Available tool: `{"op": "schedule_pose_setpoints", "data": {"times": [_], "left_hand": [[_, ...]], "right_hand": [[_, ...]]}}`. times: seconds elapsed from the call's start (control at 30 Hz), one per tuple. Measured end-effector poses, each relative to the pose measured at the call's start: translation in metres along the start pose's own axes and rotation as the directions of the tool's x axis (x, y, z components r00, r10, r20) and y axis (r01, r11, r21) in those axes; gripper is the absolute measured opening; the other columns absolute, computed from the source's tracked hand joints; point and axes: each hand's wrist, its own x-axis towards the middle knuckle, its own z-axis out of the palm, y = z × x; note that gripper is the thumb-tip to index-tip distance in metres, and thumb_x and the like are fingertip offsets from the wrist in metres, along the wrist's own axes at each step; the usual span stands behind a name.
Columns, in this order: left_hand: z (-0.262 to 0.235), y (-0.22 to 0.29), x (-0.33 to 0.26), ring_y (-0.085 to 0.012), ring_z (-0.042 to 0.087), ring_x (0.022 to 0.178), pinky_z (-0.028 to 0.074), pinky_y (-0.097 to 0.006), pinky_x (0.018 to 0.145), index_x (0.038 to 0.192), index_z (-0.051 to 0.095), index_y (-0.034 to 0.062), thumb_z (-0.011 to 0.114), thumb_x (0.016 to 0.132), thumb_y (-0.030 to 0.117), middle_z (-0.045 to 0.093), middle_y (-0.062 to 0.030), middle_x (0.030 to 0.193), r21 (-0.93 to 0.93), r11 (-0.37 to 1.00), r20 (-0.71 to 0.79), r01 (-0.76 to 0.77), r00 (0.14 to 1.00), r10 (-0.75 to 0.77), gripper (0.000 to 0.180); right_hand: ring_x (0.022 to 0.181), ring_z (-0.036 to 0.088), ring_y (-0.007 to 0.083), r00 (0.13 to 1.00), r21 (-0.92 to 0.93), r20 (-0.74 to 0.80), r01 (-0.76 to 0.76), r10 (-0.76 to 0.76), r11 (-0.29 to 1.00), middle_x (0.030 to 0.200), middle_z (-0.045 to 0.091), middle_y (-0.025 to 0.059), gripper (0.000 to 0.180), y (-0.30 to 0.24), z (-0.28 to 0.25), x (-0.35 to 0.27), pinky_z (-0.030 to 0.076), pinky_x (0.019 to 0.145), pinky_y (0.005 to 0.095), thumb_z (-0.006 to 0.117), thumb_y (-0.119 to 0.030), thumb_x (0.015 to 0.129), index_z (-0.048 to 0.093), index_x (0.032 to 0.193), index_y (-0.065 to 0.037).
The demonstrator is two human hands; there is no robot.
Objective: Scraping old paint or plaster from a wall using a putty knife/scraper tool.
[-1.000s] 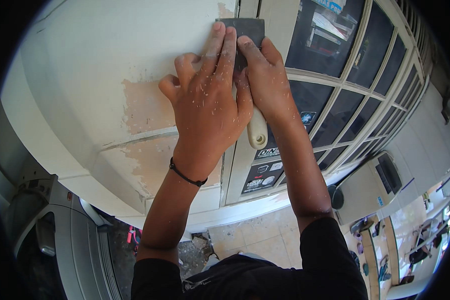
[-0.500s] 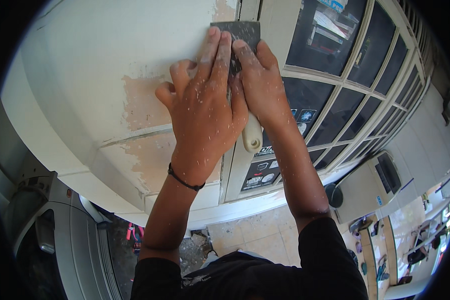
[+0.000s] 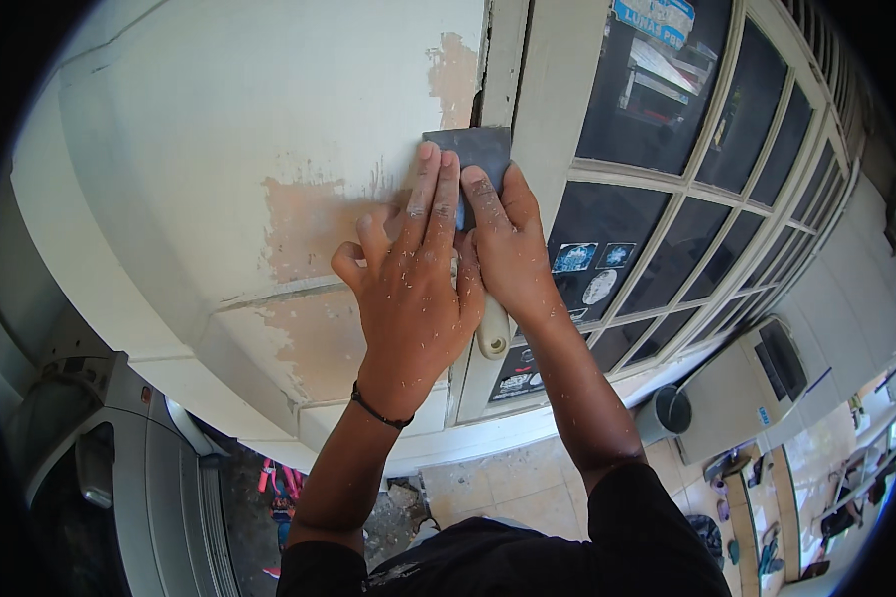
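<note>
A wide-bladed scraper lies against the cream wall, by the edge of the door frame, its pale handle pointing down. My left hand presses two straight fingers on the blade, its other fingers bent and its thumb along the handle. Around the scraper's right side closes my right hand, thumb on the blade; most of the grip is hidden by the hands. White flecks dot both hands. Left of them, paint is gone from a tan patch, and another bare patch shows above the blade.
A door with dark panes and stickers stands to the right. Below are floor tiles and a dark bucket beside a white appliance. A grey vehicle is close at lower left; pink and blue items lie near it.
Both hands and the scraper have slid down along the wall beside the door frame, and the upper bare patch shows more fully. The view has shifted slightly. The grip looks the same.
</note>
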Motion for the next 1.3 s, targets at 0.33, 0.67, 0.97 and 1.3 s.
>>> {"op": "schedule_pose_setpoints", "data": {"times": [0.33, 0.67, 0.97, 1.3], "left_hand": [[0.013, -0.006, -0.015, -0.0336, 0.043, 0.132, 0.022, -0.048, 0.106, 0.158, 0.041, 0.0099, 0.057, 0.097, 0.018, 0.037, -0.0056, 0.166, -0.020, 1.000, -0.052, 0.005, 0.999, -0.006, 0.063], [0.016, -0.008, -0.029, -0.0344, 0.040, 0.135, 0.020, -0.049, 0.108, 0.155, 0.045, 0.0078, 0.056, 0.099, 0.022, 0.043, -0.0055, 0.162, -0.080, 0.997, 0.003, -0.019, 1.000, 0.019, 0.059], [0.024, -0.003, -0.032, -0.0345, 0.041, 0.134, 0.022, -0.049, 0.104, 0.154, 0.048, 0.0083, 0.055, 0.100, 0.027, 0.045, -0.0035, 0.161, -0.053, 0.997, 0.031, -0.050, 0.998, 0.052, 0.057], [0.031, -0.006, -0.038, -0.0347, 0.040, 0.135, 0.022, -0.051, 0.104, 0.153, 0.048, 0.0085, 0.058, 0.100, 0.030, 0.044, -0.0023, 0.162, -0.033, 0.999, 0.050, -0.032, 0.998, 0.034, 0.059]], "right_hand": [[0.081, 0.053, 0.0081, 0.994, 0.238, -0.005, -0.107, 0.111, 0.965, 0.099, 0.060, 0.0043, 0.019, 0.001, 0.002, -0.018, 0.049, 0.073, 0.0247, 0.053, -0.021, 0.108, 0.054, 0.117, -0.004], [0.085, 0.060, 0.0063, 0.990, 0.434, 0.081, -0.137, 0.113, 0.890, 0.105, 0.064, 0.0035, 0.022, 0.015, -0.006, -0.033, 0.052, 0.071, 0.0228, 0.052, -0.018, 0.108, 0.052, 0.125, -0.004], [0.086, 0.061, 0.0055, 0.973, 0.451, 0.085, -0.229, 0.213, 0.863, 0.106, 0.066, 0.0029, 0.027, 0.029, -0.018, -0.037, 0.052, 0.075, 0.0229, 0.055, -0.024, 0.108, 0.055, 0.127, -0.004], [0.081, 0.062, 0.0066, 0.950, 0.456, 0.122, -0.312, 0.289, 0.833, 0.108, 0.067, 0.0046, 0.033, 0.035, -0.019, -0.035, 0.053, 0.072, 0.0245, 0.055, -0.026, 0.108, 0.055, 0.132, -0.004]]}}
